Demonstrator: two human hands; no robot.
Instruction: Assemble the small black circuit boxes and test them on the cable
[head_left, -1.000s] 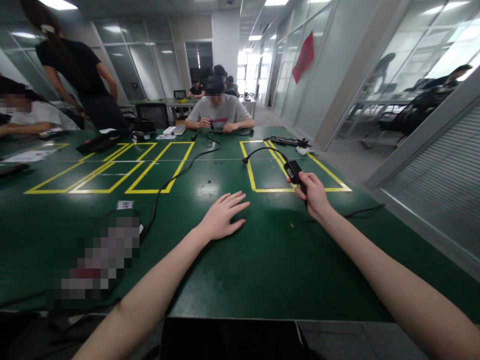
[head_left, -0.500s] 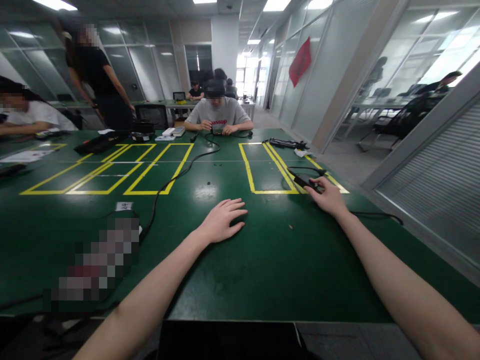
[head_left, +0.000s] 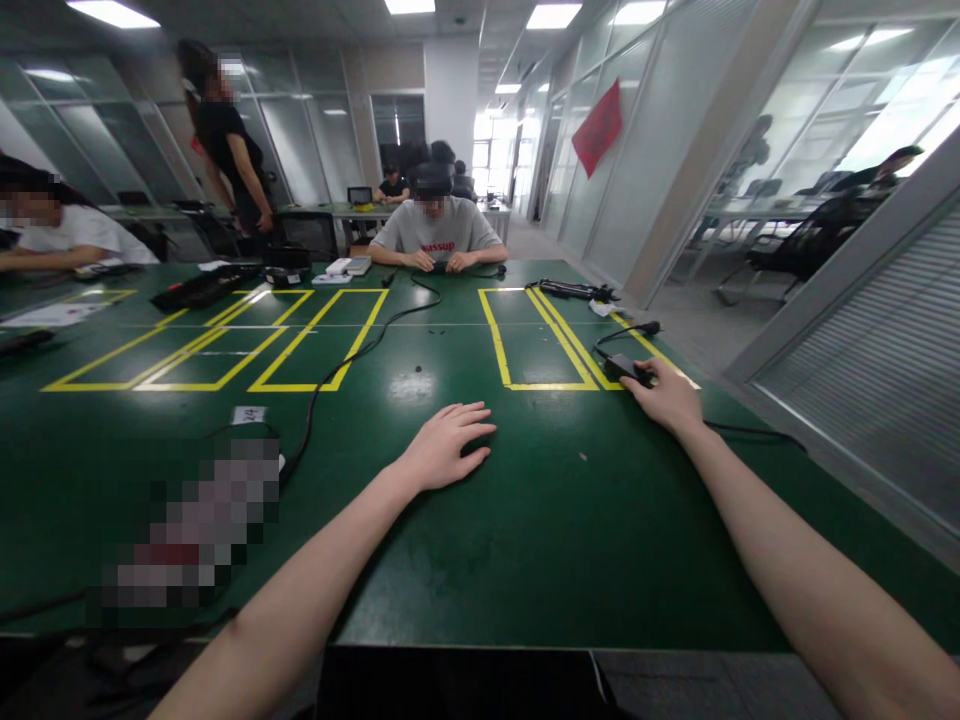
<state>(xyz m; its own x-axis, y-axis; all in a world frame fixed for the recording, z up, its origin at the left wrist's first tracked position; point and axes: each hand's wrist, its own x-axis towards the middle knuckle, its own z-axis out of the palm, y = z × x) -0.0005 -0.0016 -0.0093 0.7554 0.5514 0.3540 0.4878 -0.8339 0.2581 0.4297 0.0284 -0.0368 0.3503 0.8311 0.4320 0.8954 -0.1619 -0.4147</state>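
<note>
My left hand lies flat on the green table, fingers spread and nothing in it. Over at the right, my right hand is closed round the near end of a black power adapter. The adapter rests at or just above the table, inside a yellow taped outline; I cannot tell if it touches. A thin black cord curls from its far side to a plug. Another black cable runs from behind my right wrist towards the table's right edge.
A pixelated long object lies at left by a paper label. A black cable crosses the table. Folded black tripod-like gear sits at the far right. Opposite, a seated person handles something dark; another person stands at left.
My right hand has shifted slightly right and down with the adapter, which has turned. Its plug now lies further right. My left hand stays put. The standing person has moved right.
</note>
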